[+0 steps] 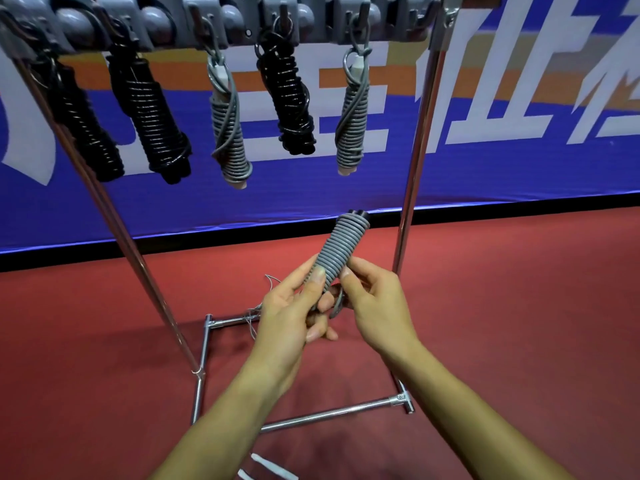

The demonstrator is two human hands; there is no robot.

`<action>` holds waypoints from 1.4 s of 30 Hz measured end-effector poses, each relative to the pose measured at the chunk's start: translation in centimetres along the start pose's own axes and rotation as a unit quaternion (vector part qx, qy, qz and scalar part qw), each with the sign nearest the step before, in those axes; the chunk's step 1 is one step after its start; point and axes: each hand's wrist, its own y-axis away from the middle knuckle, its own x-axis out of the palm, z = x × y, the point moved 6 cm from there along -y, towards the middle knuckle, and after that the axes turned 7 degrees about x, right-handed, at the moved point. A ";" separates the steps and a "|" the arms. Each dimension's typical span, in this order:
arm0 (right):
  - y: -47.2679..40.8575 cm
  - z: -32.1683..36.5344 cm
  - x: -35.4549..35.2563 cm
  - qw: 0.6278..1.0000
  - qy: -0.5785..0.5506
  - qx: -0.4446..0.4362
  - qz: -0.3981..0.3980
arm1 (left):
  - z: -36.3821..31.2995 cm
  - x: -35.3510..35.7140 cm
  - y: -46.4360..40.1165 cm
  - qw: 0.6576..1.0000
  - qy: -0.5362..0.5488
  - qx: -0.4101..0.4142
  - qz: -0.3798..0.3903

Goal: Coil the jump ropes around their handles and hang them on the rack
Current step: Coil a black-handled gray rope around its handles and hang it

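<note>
as both grip it, left hand (294, 306) curled round grey coiled rope (341, 249), right hand (375, 299) pinching

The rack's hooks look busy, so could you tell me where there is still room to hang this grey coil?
Crowded: five bundles fill the rack from its left end to the grey bundle. Free: the hook between that bundle and the right post. The grey coil, held by the left hand and right hand, sits below that gap.
</note>
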 end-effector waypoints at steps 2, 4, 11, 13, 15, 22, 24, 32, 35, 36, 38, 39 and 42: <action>0.2 -0.7 0.1 0.999 -0.033 0.029 -0.003 | 0.1 -0.1 0.0 0.995 -0.090 0.028 -0.012; 0.5 -1.2 0.7 0.993 -0.097 0.069 0.010 | 0.5 -0.3 0.0 0.986 -0.162 0.034 -0.019; 1.1 -0.8 2.0 0.921 -0.328 0.187 0.099 | -0.4 -1.6 0.7 0.890 -0.451 0.072 0.006; 1.4 -0.9 2.2 0.920 -0.325 0.198 0.096 | -0.9 -1.4 1.1 0.859 -0.509 0.055 0.015; 1.3 -1.3 2.3 0.923 -0.317 0.205 0.079 | -1.3 -1.4 1.4 0.821 -0.569 0.046 0.003; 1.0 -2.0 1.4 0.923 -0.313 0.222 0.024 | -3.8 -1.6 2.2 0.758 -0.617 0.203 -0.059; 1.2 -2.1 1.5 0.914 -0.333 0.232 0.022 | -3.7 -1.4 2.5 0.748 -0.610 0.258 -0.049; 1.2 -2.6 0.7 0.883 -0.386 0.262 -0.047 | -2.0 -0.6 3.7 0.718 -0.614 0.324 0.044; 1.5 -3.5 0.9 0.859 -0.406 0.306 -0.068 | -1.5 -0.7 3.8 0.682 -0.646 0.337 0.060; 1.7 -3.8 1.1 0.852 -0.410 0.319 -0.071 | -1.4 -0.7 3.8 0.675 -0.652 0.339 0.065; 2.0 -4.2 1.4 0.843 -0.413 0.337 -0.072 | -1.4 -0.8 3.8 0.666 -0.658 0.342 0.082; 2.1 -4.2 1.5 0.840 -0.415 0.341 -0.072 | -1.5 -1.0 3.7 0.670 -0.654 0.340 0.088; 2.3 -4.3 1.6 0.839 -0.414 0.347 -0.066 | -1.9 -1.7 3.3 0.712 -0.622 0.311 0.099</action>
